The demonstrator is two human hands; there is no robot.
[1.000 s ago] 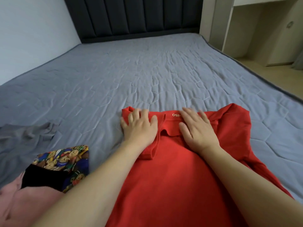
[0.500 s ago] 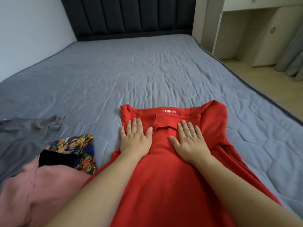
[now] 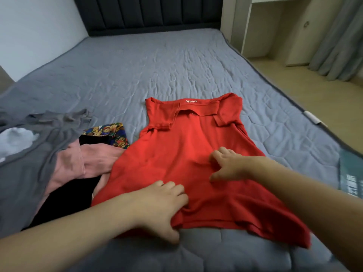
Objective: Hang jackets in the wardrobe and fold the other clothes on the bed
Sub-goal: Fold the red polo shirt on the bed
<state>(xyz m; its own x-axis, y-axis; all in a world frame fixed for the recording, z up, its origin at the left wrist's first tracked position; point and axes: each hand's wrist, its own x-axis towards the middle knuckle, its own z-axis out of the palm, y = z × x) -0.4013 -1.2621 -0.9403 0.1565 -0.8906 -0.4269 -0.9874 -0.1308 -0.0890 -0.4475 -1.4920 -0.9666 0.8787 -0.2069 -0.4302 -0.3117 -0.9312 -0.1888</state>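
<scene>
Now your left hand [image 3: 163, 205] pinches the red shirt [image 3: 182, 154] hem on the bed [image 3: 157, 65]; your right hand [image 3: 227, 165] rests on it, fingers loosely curled.

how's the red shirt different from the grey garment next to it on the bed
The red shirt lies spread flat with both sleeves folded in; the grey garment lies crumpled. The left hand and right hand are on the red shirt; neither touches the grey garment. Both lie on the bed.
</scene>
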